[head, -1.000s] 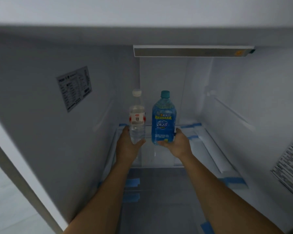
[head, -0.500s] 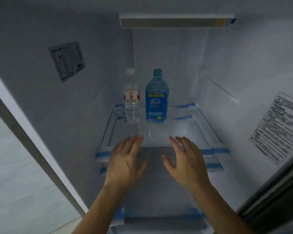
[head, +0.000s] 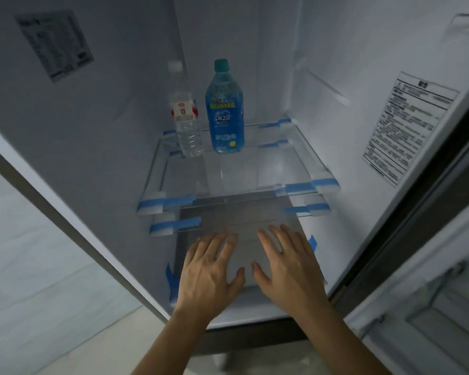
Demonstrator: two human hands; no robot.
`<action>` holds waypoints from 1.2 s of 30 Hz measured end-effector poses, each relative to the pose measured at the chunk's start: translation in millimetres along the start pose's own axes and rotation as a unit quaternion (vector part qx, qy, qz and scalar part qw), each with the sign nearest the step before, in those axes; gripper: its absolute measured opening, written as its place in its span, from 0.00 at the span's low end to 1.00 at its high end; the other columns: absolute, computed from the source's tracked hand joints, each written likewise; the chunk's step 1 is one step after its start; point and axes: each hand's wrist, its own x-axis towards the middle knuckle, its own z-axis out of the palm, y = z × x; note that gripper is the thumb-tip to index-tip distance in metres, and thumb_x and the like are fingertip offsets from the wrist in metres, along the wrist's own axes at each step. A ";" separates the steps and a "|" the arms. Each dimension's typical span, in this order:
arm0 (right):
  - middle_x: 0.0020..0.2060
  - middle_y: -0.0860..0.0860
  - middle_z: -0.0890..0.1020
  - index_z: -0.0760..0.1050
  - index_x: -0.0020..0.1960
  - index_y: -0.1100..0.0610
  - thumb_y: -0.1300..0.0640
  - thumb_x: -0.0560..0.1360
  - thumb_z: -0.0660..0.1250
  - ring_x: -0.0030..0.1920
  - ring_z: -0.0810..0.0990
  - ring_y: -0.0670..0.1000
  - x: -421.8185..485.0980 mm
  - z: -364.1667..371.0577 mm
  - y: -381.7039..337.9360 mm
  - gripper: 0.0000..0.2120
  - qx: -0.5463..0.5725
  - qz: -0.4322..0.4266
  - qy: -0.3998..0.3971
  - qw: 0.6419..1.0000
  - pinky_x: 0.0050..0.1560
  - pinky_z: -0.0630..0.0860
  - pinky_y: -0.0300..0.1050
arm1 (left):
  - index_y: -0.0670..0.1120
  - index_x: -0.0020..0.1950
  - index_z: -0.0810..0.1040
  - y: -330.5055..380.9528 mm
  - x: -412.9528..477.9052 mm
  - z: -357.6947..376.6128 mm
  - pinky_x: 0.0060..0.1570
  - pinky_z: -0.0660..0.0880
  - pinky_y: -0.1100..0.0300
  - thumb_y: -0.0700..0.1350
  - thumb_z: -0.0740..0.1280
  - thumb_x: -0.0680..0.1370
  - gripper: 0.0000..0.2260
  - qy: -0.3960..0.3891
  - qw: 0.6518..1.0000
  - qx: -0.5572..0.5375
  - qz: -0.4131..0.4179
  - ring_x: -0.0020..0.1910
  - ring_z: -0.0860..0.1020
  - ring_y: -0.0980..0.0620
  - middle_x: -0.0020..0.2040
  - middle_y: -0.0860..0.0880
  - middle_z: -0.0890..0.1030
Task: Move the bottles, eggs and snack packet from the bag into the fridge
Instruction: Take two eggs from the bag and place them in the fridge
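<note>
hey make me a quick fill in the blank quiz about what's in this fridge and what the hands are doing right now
1. The clear bottle stands to the ____ of the blue bottle.
2. Both bottles stand upright on the glass ____.
3. The blue bottle's cap is ____ in colour.
4. The left hand and right hand are both ____, holding nothing.

Missing words: left; shelf; green; open

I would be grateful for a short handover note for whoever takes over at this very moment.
Left hand: open, empty, in front of the lower shelves.
Right hand: open, empty, beside it.
Clear water bottle and blue bottle: upright, side by side at the back left of the glass shelf.
Done: both visible bottles are in the fridge.
Left: eggs and snack packet; neither they nor the bag are in view.
</note>
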 end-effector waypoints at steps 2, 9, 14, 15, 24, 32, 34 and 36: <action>0.67 0.56 0.79 0.72 0.72 0.54 0.37 0.76 0.55 0.68 0.77 0.60 -9.6 1.7 -1.2 0.32 -0.004 0.019 0.001 1.000 0.65 0.76 0.62 | 0.49 0.72 0.71 1.0 -0.5 5.1 0.65 0.72 0.44 0.61 0.62 0.75 0.29 -0.020 1.000 -0.001 0.017 0.66 0.75 0.45 0.69 0.46 0.76; 0.67 0.55 0.79 0.73 0.72 0.52 0.37 0.75 0.57 0.68 0.77 0.59 -36.2 9.4 -3.2 0.30 -0.018 0.137 0.012 0.990 0.68 0.73 0.61 | 0.50 0.73 0.69 1.0 23.3 25.2 0.63 0.74 0.45 0.62 0.61 0.75 0.29 -0.050 0.992 -0.065 0.096 0.66 0.75 0.47 0.69 0.48 0.76; 0.65 0.58 0.80 0.76 0.69 0.55 0.40 0.74 0.60 0.66 0.78 0.62 -60.7 9.7 -9.8 0.29 -0.054 0.243 0.032 0.968 0.66 0.76 0.63 | 0.48 0.70 0.73 7.1 33.7 40.9 0.65 0.67 0.50 0.58 0.67 0.73 0.28 -0.052 0.969 -0.137 0.198 0.64 0.77 0.46 0.66 0.47 0.78; 0.65 0.57 0.80 0.76 0.69 0.55 0.40 0.74 0.61 0.67 0.78 0.61 -67.4 8.9 -11.8 0.29 -0.065 0.264 0.029 0.962 0.67 0.74 0.62 | 0.47 0.69 0.73 9.5 33.4 45.8 0.65 0.68 0.50 0.58 0.66 0.73 0.27 -0.052 0.962 -0.151 0.221 0.63 0.77 0.46 0.65 0.47 0.79; 0.66 0.57 0.80 0.75 0.70 0.55 0.42 0.74 0.66 0.68 0.76 0.60 -162.6 -0.2 -55.2 0.28 -0.127 0.473 0.063 0.869 0.68 0.73 0.61 | 0.49 0.73 0.72 60.8 -6.4 60.1 0.68 0.70 0.44 0.60 0.61 0.75 0.28 -0.162 0.873 -0.268 0.374 0.70 0.72 0.46 0.70 0.49 0.75; 0.65 0.56 0.80 0.76 0.69 0.54 0.41 0.75 0.61 0.68 0.77 0.59 -256.4 -22.4 -108.4 0.28 -0.182 0.632 0.096 0.747 0.69 0.73 0.60 | 0.53 0.73 0.70 128.8 -68.0 41.8 0.70 0.66 0.49 0.59 0.63 0.74 0.28 -0.205 0.774 -0.289 0.525 0.72 0.69 0.49 0.72 0.53 0.73; 0.65 0.56 0.80 0.76 0.69 0.54 0.40 0.75 0.60 0.68 0.77 0.60 -285.6 -27.7 -129.1 0.28 -0.198 0.670 0.107 0.707 0.68 0.74 0.60 | 0.52 0.73 0.71 145.4 -92.7 33.2 0.68 0.69 0.47 0.58 0.63 0.74 0.27 -0.205 0.735 -0.296 0.575 0.71 0.71 0.48 0.71 0.52 0.74; 0.65 0.56 0.80 0.75 0.69 0.54 0.40 0.75 0.60 0.68 0.77 0.59 -316.0 -32.5 -154.9 0.29 -0.210 0.709 0.118 0.663 0.69 0.73 0.60 | 0.52 0.72 0.71 159.7 -123.0 20.4 0.66 0.72 0.47 0.57 0.66 0.74 0.27 -0.207 0.697 -0.297 0.619 0.70 0.72 0.48 0.70 0.51 0.75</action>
